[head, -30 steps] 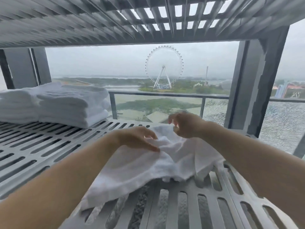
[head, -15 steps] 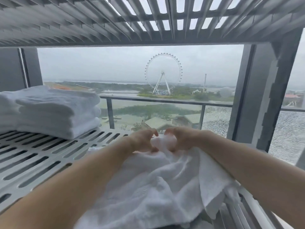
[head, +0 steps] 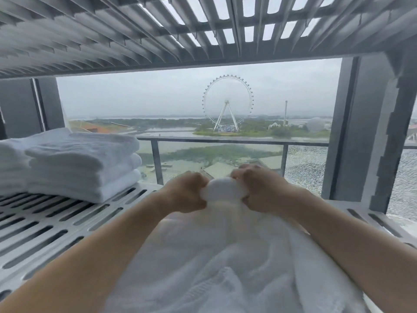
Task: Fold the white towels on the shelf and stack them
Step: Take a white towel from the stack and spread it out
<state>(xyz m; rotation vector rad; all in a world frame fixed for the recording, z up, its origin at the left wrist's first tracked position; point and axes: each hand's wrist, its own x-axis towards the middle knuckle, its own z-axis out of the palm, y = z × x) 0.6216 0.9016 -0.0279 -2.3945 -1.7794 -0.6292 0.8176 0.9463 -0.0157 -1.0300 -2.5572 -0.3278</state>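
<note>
The left hand (head: 187, 194) and the right hand (head: 259, 192) grip one bunched edge of the loose towel (head: 214, 267) side by side, and from the grip the rest of it runs back toward the person between the forearms, lying on the shelf (head: 45, 229). Left of the grip and apart from it, a stack of folded towels (head: 74, 163) sits on the same shelf. Above the grip spans an upper shelf (head: 135, 35), to its right stands a post (head: 361, 132), and behind it crosses a railing (head: 225, 140), a big wheel (head: 228, 102) far beyond.
</note>
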